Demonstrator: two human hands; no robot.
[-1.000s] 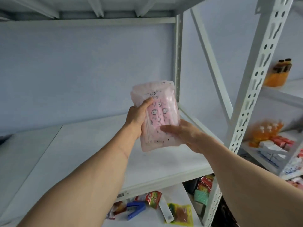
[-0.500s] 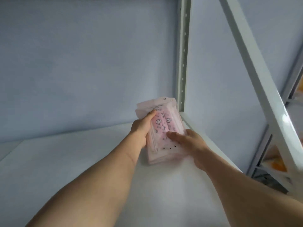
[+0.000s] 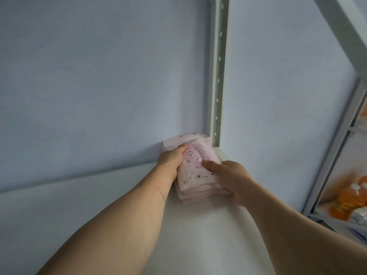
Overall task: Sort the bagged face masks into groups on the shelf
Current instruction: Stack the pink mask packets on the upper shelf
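A stack of pink bagged face masks (image 3: pixel 195 176) lies on the white shelf (image 3: pixel 111 197), in the back corner beside the metal upright (image 3: pixel 218 76). The left hand (image 3: pixel 171 160) grips its left edge, thumb curled on top. The right hand (image 3: pixel 228 172) holds the right side, its fingers (image 3: pixel 210 165) lying together on the top bag, each clear bag showing pink printed masks inside.

At the centre of the frame, a stack of pink bagged face masks (image 3: pixel 195 175) lies on the white shelf (image 3: pixel 111 195), in its back corner beside the perforated upright (image 3: pixel 218 76). The left hand (image 3: pixel 170 160) grips the stack's left edge, thumb on top; the right hand (image 3: pixel 228 173) holds its right side. Blurred orange bottles (image 3: pixel 347 201) sit at lower right.
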